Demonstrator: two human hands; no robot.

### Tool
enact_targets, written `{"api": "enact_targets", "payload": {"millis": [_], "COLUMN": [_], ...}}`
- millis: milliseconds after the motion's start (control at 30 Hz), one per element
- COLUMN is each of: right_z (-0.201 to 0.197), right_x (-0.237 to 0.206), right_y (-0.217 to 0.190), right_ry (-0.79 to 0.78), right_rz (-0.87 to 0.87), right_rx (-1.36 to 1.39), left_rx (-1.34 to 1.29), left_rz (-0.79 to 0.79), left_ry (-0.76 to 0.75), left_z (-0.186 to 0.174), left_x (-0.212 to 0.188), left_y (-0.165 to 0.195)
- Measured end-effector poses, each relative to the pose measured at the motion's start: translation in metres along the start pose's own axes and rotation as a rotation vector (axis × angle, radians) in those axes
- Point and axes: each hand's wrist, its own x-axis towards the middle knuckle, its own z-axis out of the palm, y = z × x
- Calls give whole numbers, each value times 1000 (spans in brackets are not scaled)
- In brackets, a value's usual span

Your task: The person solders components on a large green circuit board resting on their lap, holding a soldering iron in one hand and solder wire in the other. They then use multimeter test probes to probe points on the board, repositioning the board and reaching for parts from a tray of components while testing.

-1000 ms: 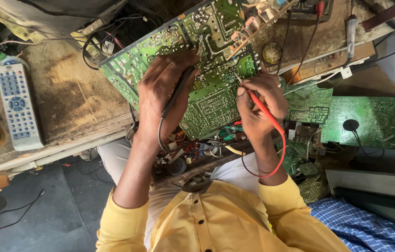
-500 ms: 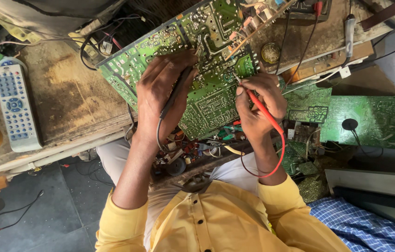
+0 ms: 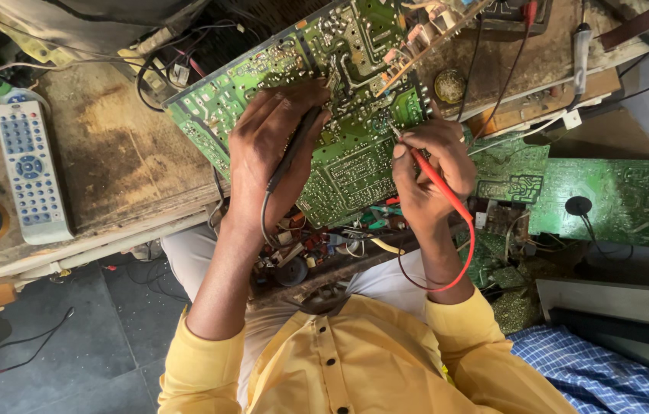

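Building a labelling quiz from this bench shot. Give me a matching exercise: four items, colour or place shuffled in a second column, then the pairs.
Items:
1. probe in left hand
2. probe in right hand
3. remote control
4. shirt

Descriptions:
A. yellow, buttoned
B. red, tip on the large circuit board
C. grey, lying on the wooden bench left of the board
D. black, under the fingers

Pairs: 1-D, 2-B, 3-C, 4-A
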Motion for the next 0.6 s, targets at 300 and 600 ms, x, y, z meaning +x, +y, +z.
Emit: {"api": "enact_targets", "payload": {"millis": [300,600], "right_z": [0,0], "right_x": [-1,0], "right_y": [-3,-2], "right_ry": [-18,-20], "right_rz": [3,16], "right_rx": [-5,-11], "left_rx": [2,1], "left_rz": [-4,3], "left_ry": [3,13], "left_z": [0,1], "left_x": [0,0], "left_y": [-1,-1]}}
